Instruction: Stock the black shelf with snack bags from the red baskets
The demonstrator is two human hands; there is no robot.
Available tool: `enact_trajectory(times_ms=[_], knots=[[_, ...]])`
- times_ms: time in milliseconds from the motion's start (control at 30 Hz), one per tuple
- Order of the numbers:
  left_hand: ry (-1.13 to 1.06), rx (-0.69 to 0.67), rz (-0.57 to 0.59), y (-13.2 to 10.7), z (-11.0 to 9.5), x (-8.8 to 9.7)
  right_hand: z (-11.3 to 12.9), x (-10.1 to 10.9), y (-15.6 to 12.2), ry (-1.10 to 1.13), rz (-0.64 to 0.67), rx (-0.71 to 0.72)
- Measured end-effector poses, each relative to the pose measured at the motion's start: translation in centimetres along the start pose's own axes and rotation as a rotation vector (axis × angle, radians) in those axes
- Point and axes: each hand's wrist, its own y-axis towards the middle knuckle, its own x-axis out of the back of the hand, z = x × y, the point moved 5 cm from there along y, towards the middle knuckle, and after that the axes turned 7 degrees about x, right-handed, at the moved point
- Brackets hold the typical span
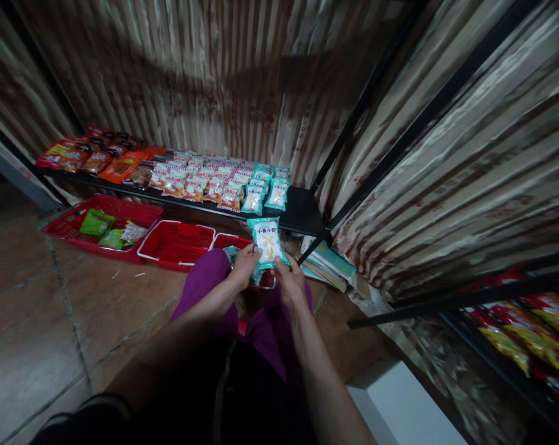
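Observation:
A teal-and-white snack bag (267, 240) is held upright between my two hands, in front of the shelf's edge. My left hand (246, 262) grips its lower left side, and my right hand (289, 275) pinches the lower right corner. Just beyond it, matching teal bags (254, 196) lie in short rows on the black shelf (302, 213). Beneath my hands is a red basket (223, 240) holding more teal bags, partly hidden by my arms and knees.
Left along the shelf lie white-and-orange snack bags (196, 185), orange packets (121, 165) and red bags (57, 153). Two red baskets (177, 244) stand on the floor, the far left one with green packets (96, 222). Books (330, 259), black posts and a white box (404, 402) are at right.

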Motion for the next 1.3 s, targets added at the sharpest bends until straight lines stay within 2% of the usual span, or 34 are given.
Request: enact_trajectory(times_ms=[233, 400, 500, 733, 867, 933, 1033, 1167, 1300], knots=[[-0.074, 0.109, 0.002, 0.2, 0.3, 0.7, 0.3, 0.0, 0.0, 0.003, 0.015, 0.045], [-0.125, 0.137, 0.016, 0.1, 0.6, 0.4, 0.2, 0.1, -0.2, -0.003, -0.093, 0.105], [-0.113, 0.099, 0.016, 0.1, 0.5, 0.1, 0.3, 0.0, -0.6, 0.031, -0.113, 0.096], [-0.019, 0.024, -0.014, 0.1, 0.5, -0.3, 0.1, -1.3, -1.3, 0.163, -0.032, 0.053], [0.105, -0.038, -0.135, 0.3, 0.2, 0.3, -0.6, -0.8, -1.1, 0.087, -0.106, 0.094], [0.163, -0.115, -0.175, 0.3, -0.3, 0.4, -0.4, -0.2, -1.0, -0.055, -0.125, 0.190], [0.174, -0.186, -0.120, 0.1, -1.2, -0.3, 1.0, 0.3, -1.3, -0.378, -0.124, 0.466], [0.045, -0.143, -0.060, -0.7, -2.5, -0.8, 2.6, 0.0, -2.4, -0.711, -0.077, 0.809], [-0.038, -0.109, 0.010, -1.5, -3.9, -1.4, 3.0, -0.6, -3.4, -0.871, -0.007, 1.013]])
